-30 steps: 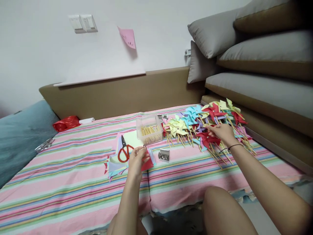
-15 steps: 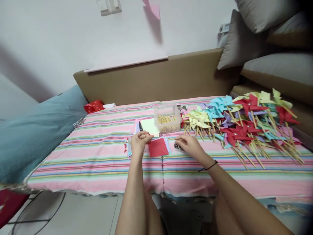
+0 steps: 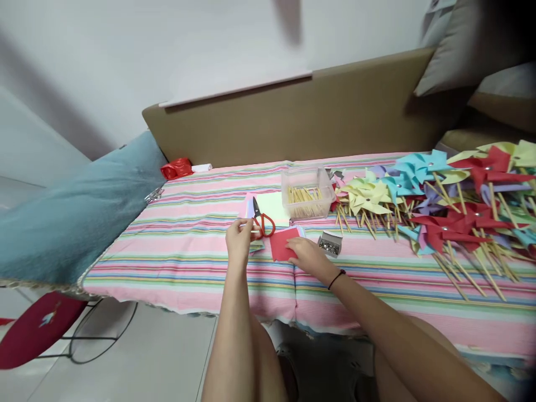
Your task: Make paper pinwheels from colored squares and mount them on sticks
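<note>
My left hand (image 3: 239, 237) is closed, thumb and fingers pinched, beside the red-handled scissors (image 3: 267, 225). What its fingers hold, if anything, is too small to make out. The scissors lie with dark blades pointing away, on pale paper. A red paper square (image 3: 280, 245) tops a small stack near the middle. My right hand (image 3: 309, 255) grips this square at its right side, with some of the fingers hidden. Just right of that hand stands a small open box (image 3: 330, 244) of shiny metal pieces. Colored paper scraps (image 3: 257, 245) lie partly behind my left hand.
A clear plastic tub (image 3: 307, 178) holds short wooden sticks. Many paper pinwheels on sticks (image 3: 448, 223) pile up at the right. Pale yellow sheets (image 3: 271, 205) lie left of the tub. Far left are a red plastic bag (image 3: 177, 168) and a metal object (image 3: 154, 195).
My right hand has moved left from the box of metal pieces onto the red paper. My left hand has shifted off the scissors' handles, which now show. The camera view has turned slightly.
</note>
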### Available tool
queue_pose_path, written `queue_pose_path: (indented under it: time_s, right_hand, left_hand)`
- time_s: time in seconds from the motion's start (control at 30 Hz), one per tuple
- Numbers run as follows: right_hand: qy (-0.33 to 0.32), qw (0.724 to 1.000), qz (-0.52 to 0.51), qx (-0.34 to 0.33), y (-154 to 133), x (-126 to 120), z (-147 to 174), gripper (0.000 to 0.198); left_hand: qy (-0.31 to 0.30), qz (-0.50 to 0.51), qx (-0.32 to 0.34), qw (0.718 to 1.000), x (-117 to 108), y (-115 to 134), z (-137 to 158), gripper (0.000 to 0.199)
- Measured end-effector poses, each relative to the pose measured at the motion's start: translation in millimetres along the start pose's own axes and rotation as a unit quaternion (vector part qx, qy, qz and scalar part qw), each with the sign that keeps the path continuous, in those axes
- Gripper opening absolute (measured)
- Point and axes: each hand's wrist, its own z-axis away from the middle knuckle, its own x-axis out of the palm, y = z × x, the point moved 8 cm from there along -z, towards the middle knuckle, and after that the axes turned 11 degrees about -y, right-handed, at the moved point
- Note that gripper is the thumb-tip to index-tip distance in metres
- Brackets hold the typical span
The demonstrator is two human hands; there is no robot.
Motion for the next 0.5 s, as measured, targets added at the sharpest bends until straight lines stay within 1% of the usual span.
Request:
queue_pose_path:
  time_s: [0.1,0.23,0.37,0.5]
  right_hand:
    - [0.001,1.0,0.019,0.008,-1.0,0.6,0.8,0.02]
    - [0.018,0.999,0.036,0.019,-2.5,-5.3,2.3,0.022]
    - [0.051,0.998,0.041,0.026,1.6,-19.3,6.3,0.024]
    - [0.064,0.997,0.038,0.01,9.0,-28.4,11.2,0.025]
  left_hand:
    - [0.007,0.014,-0.007,1.0,-3.7,-0.9,0.3,0.021]
    - [0.005,0.022,-0.01,1.0,-5.3,-1.2,2.2,0.023]
    - [0.001,0.017,-0.01,1.0,-4.6,-2.6,3.6,0.026]
    - [0.005,-0.002,-0.012,1.0,-3.5,-7.1,1.6,0.024]
